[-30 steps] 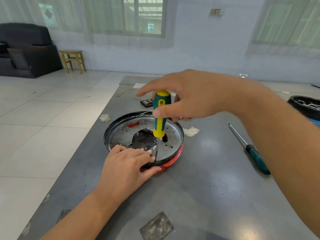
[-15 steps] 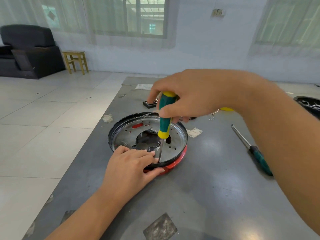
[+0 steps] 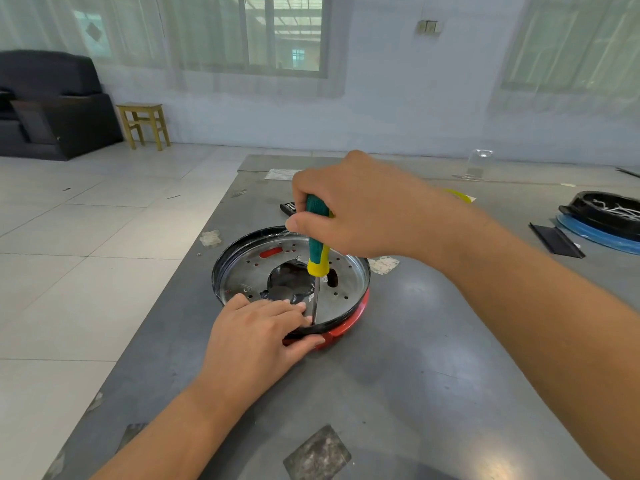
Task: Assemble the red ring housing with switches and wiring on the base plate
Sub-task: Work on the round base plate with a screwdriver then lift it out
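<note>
Left hand (image 3: pixel 254 336): bare, no glove, no ring or other jewellery on the fingers that show.
Left fingernails: short and unpainted where they can be seen.
Left forearm (image 3: pixel 180 427): bare from the wrist down to the lower edge of the view; no sleeve, cuff, watch or band on it.
Right hand (image 3: pixel 360 211): bare, no glove, no ring in view on the back of the hand or the thumb.
Right thumbnail: short, unpainted.
Right forearm (image 3: pixel 540 303): bare from the wrist to the right edge of the view; no sleeve, watch or bracelet.
Clothing: none comes into view on either arm.
</note>
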`<action>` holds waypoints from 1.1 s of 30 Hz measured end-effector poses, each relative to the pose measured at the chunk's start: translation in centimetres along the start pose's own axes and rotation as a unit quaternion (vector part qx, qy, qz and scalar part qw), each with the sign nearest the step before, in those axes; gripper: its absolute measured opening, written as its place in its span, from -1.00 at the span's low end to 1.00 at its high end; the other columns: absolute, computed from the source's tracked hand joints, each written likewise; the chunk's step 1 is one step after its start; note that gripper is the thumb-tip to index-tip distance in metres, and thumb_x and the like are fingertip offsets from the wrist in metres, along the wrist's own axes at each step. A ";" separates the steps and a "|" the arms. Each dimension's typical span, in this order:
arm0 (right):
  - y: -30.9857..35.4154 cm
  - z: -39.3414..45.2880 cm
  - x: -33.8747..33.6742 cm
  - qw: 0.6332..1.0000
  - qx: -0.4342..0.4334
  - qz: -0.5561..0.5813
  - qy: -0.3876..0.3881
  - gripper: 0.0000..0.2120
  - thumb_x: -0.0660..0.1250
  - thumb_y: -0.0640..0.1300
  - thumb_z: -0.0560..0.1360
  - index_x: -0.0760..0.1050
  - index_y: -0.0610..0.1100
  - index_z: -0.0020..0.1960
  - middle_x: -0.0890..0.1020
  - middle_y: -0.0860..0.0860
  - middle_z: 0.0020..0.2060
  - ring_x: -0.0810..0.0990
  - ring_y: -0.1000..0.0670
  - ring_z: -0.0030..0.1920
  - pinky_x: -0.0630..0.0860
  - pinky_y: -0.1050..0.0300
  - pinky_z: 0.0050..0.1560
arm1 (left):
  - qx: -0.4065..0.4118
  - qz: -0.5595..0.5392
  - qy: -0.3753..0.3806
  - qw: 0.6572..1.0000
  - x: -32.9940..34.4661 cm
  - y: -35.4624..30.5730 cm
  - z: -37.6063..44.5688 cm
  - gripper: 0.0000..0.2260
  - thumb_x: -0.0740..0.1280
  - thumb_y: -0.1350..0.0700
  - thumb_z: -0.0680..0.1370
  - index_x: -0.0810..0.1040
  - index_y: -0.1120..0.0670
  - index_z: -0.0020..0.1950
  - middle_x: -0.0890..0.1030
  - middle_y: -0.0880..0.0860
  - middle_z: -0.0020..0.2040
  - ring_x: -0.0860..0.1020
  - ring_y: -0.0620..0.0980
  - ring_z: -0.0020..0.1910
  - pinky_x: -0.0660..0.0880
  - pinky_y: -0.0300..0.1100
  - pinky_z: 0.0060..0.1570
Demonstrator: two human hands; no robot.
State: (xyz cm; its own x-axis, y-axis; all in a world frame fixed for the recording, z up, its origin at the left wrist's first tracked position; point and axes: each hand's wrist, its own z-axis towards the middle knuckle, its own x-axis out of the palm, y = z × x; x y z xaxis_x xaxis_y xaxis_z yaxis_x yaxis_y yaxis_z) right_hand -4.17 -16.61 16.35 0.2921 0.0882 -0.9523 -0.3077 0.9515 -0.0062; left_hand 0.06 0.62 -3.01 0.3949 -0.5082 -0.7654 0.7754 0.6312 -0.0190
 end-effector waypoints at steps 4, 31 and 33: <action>-0.8 -0.5 -1.1 0.994 0.033 0.103 0.035 -0.79 0.32 0.15 0.62 0.55 0.02 -0.02 0.64 0.12 -0.40 0.63 0.18 -0.41 0.52 0.26 -0.39 | -0.001 0.001 0.001 1.000 -0.1 -0.1 0.0 -0.57 0.25 -0.35 0.50 0.78 -0.12 -0.09 0.77 -0.18 -0.05 0.75 -0.10 -0.08 0.52 -0.05 -0.29; -15.1 -11.5 17.7 0.919 0.329 0.192 -0.103 -0.75 0.50 -0.03 0.53 0.51 0.09 0.14 0.57 0.21 0.01 0.54 0.13 0.05 0.39 0.23 0.00 | 0.045 -0.036 0.036 0.998 -0.1 0.8 -0.2 -0.73 0.30 -0.26 0.56 0.73 -0.20 0.06 0.72 -0.24 0.10 0.69 -0.12 0.01 0.54 -0.05 -0.13; -14.9 -11.5 18.1 0.936 0.301 0.159 -0.086 -0.72 0.48 -0.05 0.54 0.51 0.07 0.20 0.52 0.17 0.06 0.53 0.07 0.11 0.38 0.20 0.06 | 0.051 -0.034 0.048 0.997 -0.4 0.9 -0.1 -0.72 0.29 -0.25 0.55 0.74 -0.18 0.01 0.72 -0.25 0.10 0.69 -0.13 0.02 0.55 -0.06 -0.11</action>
State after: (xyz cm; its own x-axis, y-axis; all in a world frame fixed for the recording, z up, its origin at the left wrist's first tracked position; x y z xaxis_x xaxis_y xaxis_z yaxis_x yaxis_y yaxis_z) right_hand -4.71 -32.57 -4.29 0.4295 0.3926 -0.8133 0.1480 0.8578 0.4923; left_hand 0.57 1.45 -2.77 0.2953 -0.4863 -0.8224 0.8463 0.5325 -0.0111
